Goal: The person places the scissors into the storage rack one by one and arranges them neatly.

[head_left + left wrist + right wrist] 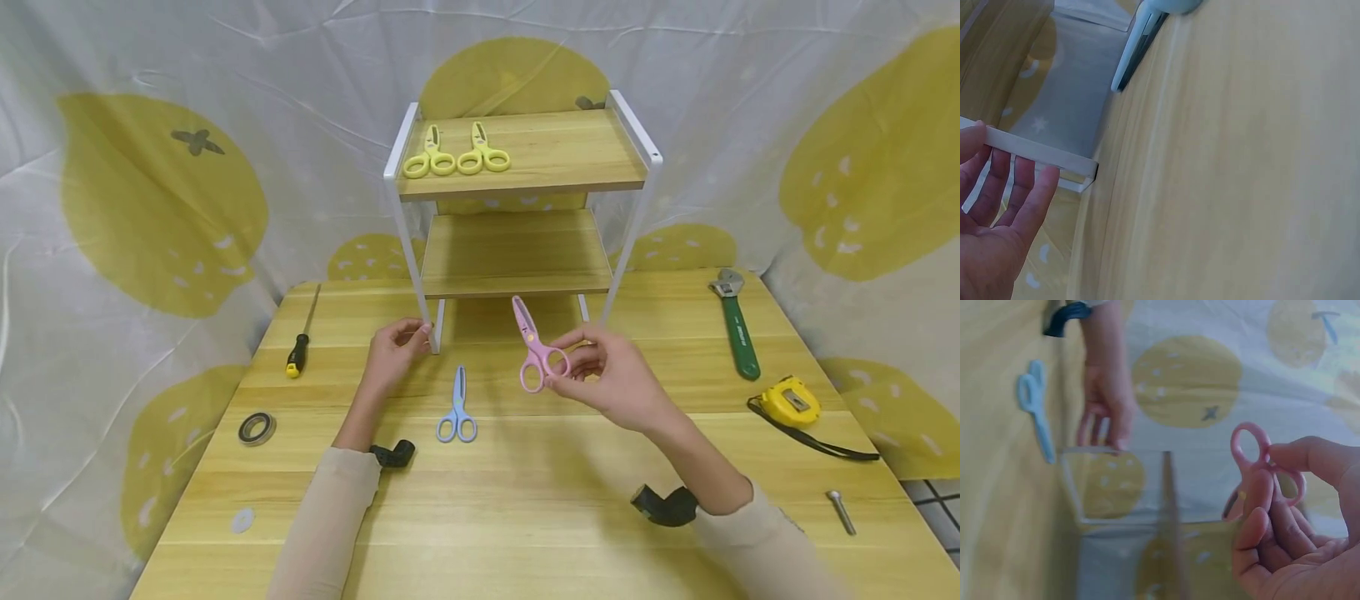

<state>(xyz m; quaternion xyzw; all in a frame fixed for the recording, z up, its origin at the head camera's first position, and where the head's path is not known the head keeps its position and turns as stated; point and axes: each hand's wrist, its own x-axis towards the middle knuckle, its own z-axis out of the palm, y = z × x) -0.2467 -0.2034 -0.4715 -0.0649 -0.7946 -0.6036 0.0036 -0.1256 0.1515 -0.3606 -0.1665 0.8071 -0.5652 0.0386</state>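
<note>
My right hand (pixel 611 375) pinches pink scissors (pixel 531 346) by their finger loops, thumb on one side and fingers on the other. The blades point up and away, in front of the shelf's lower part. My left hand (pixel 395 352) holds the front left white leg of a small two-tier shelf (pixel 525 187); in the left wrist view the thumb and fingertips lie on either side of that leg (pixel 1041 151). Blue scissors (pixel 457 408) lie on the table between my hands, blades away from me. Two pairs of yellow scissors, left (pixel 430 154) and right (pixel 482 152), lie side by side on the top tier.
On the left of the table (pixel 480 533) are a screwdriver (pixel 297 354), a ring-shaped bearing (pixel 257 428) and a washer (pixel 242 520). To the right lie an adjustable wrench (pixel 738 329), a yellow tape measure (pixel 791 402) with a black strap and a bolt (pixel 842 512). A lemon-print curtain (pixel 300 83) hangs behind.
</note>
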